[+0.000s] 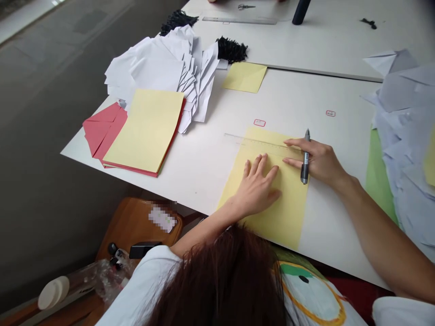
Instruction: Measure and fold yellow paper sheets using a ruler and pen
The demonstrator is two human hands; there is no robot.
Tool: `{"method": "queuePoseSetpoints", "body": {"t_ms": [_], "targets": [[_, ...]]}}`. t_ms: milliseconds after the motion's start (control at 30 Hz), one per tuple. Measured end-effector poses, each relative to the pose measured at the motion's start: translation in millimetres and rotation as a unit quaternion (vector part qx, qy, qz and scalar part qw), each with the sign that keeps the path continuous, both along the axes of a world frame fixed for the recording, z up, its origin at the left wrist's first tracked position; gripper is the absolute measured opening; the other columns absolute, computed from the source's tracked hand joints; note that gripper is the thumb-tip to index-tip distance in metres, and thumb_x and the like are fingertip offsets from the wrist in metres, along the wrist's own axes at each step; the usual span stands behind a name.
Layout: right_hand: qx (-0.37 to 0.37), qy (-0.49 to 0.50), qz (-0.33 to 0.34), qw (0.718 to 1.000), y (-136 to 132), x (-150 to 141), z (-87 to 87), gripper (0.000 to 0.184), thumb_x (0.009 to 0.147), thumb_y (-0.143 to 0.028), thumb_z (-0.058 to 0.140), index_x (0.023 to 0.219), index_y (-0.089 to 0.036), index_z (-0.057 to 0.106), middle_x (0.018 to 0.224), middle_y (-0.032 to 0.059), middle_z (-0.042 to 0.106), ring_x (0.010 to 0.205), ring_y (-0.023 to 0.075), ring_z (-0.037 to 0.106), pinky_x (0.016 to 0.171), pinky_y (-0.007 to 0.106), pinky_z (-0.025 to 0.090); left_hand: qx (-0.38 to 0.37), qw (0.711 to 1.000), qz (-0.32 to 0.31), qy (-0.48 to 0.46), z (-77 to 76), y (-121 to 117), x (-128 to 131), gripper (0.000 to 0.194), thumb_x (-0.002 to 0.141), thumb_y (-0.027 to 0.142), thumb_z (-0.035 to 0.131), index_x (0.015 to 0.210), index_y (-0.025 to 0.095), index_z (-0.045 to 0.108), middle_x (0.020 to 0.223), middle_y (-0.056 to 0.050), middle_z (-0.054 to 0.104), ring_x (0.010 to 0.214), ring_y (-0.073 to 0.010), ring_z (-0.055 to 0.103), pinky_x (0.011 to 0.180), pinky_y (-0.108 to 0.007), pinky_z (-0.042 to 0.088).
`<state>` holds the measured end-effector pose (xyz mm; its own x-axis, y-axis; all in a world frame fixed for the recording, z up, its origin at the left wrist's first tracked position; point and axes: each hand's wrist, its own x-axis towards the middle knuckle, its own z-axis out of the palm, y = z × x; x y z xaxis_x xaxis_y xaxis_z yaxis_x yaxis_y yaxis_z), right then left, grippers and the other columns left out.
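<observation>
A yellow sheet of paper [285, 217] lies on the white table in front of me. Across its upper part rests a clear ruler [251, 140], its left end reaching past the paper. My left hand [256, 188] is spread flat on the sheet below the ruler and holds nothing. A dark ballpoint pen [305, 168] is held in my right hand [324, 163], pointing away from me. The thumb and a finger of that hand reach out at the ruler's right end, which they partly hide.
Left stands a stack of yellow and red paper [144, 131], beside red folded pieces [105, 127] and a pile of white paper [152, 65]. More white paper [408, 99] and a green sheet [379, 172] lie right. Farther back are black bundles [233, 50] and a long ruler [239, 21].
</observation>
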<state>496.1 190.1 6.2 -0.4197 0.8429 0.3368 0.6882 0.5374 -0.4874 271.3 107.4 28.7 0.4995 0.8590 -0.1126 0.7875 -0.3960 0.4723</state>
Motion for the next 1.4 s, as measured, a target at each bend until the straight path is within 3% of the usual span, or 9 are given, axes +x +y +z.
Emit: {"method": "queuePoseSetpoints", "body": {"t_ms": [67, 167, 300, 400, 667, 800, 1133, 1267, 1400], "targets": [[-0.007, 0.006, 0.007, 1.000, 2, 5, -1.4, 0.044, 0.085, -0.047, 0.070, 0.124, -0.029, 0.067, 0.125, 0.0043, 0.071, 0.100, 0.0266, 0.070, 0.091, 0.043, 0.055, 0.004, 0.999, -0.039, -0.007, 1.4, 2, -9, 0.061, 0.094, 0.040, 0.059, 0.147, 0.013, 0.044, 0.165, -0.026, 0.016, 0.156, -0.0358, 0.008, 0.125, -0.058, 0.012], [-0.013, -0.002, 0.011, 1.000, 6, 12, -0.8, 0.039, 0.086, -0.043, 0.070, 0.123, -0.029, 0.069, 0.130, 0.0031, 0.069, 0.101, 0.0267, 0.070, 0.094, 0.044, 0.054, 0.029, 0.996, -0.078, -0.032, 2.0, 4, -24, 0.053, 0.097, 0.040, 0.053, 0.144, 0.016, 0.047, 0.163, -0.024, 0.026, 0.156, -0.0299, 0.015, 0.125, -0.056, 0.017], [0.006, -0.046, 0.003, 0.999, 11, 20, 1.4, 0.036, 0.089, -0.034, 0.066, 0.124, -0.029, 0.069, 0.132, 0.0023, 0.069, 0.089, 0.0246, 0.066, 0.086, 0.044, 0.055, 0.053, 0.995, -0.073, -0.029, 0.6, 6, -39, 0.046, 0.099, 0.039, 0.050, 0.140, 0.018, 0.052, 0.161, -0.020, 0.032, 0.154, -0.0300, 0.023, 0.125, -0.056, 0.021], [0.040, -0.075, -0.009, 0.996, 12, 20, 1.8, 0.034, 0.089, -0.026, 0.064, 0.123, -0.026, 0.070, 0.133, 0.0048, 0.068, 0.094, 0.0272, 0.064, 0.089, 0.048, 0.052, 0.063, 0.994, -0.087, -0.018, -0.4, 8, -45, 0.045, 0.100, 0.038, 0.049, 0.141, 0.018, 0.051, 0.161, -0.018, 0.032, 0.154, -0.0294, 0.021, 0.126, -0.054, 0.021], [0.075, -0.095, 0.029, 0.992, -5, -20, -2.9, 0.032, 0.095, -0.018, 0.051, 0.122, -0.020, 0.068, 0.131, 0.0098, 0.069, 0.113, 0.0281, 0.062, 0.097, 0.047, 0.049, 0.090, 0.986, -0.143, 0.004, -2.1, 15, -44, 0.049, 0.101, 0.036, 0.044, 0.146, 0.015, 0.047, 0.163, -0.021, 0.027, 0.155, -0.0306, 0.018, 0.126, -0.055, 0.020], [0.066, -0.083, -0.025, 0.994, -6, -14, -6.6, 0.030, 0.095, -0.021, 0.054, 0.122, -0.021, 0.067, 0.132, 0.0109, 0.068, 0.115, 0.0302, 0.060, 0.094, 0.049, 0.051, 0.097, 0.983, -0.157, 0.019, -1.8, 13, -48, 0.053, 0.103, 0.040, 0.041, 0.149, 0.016, 0.044, 0.165, -0.019, 0.025, 0.156, -0.0299, 0.016, 0.126, -0.054, 0.021], [0.069, -0.100, -0.037, 0.992, -23, -13, -1.4, 0.031, 0.092, -0.019, 0.055, 0.121, -0.022, 0.067, 0.125, 0.0097, 0.071, 0.109, 0.0312, 0.061, 0.092, 0.050, 0.052, 0.132, 0.986, -0.100, 0.037, -9.1, -16, -21, 0.054, 0.099, 0.042, 0.046, 0.147, 0.019, 0.047, 0.161, -0.021, 0.031, 0.149, -0.0369, 0.031, 0.118, -0.056, 0.029], [0.069, -0.099, -0.046, 0.992, -22, -11, -2.7, 0.028, 0.093, -0.019, 0.055, 0.118, -0.021, 0.068, 0.126, 0.0098, 0.071, 0.111, 0.0316, 0.061, 0.091, 0.049, 0.052, 0.126, 0.984, -0.112, 0.050, 1.7, -2, -17, 0.050, 0.099, 0.042, 0.044, 0.142, 0.018, 0.051, 0.152, -0.022, 0.042, 0.136, -0.0374, 0.044, 0.107, -0.057, 0.039], [0.068, -0.089, -0.049, 0.993, -22, -12, -5.3, 0.025, 0.094, -0.020, 0.053, 0.115, -0.021, 0.068, 0.127, 0.0106, 0.070, 0.113, 0.0308, 0.060, 0.091, 0.048, 0.053, 0.129, 0.979, -0.154, 0.028, 4.3, 27, -18, 0.054, 0.097, 0.046, 0.046, 0.140, 0.014, 0.053, 0.151, -0.024, 0.040, 0.131, -0.0382, 0.045, 0.104, -0.055, 0.042]]}}
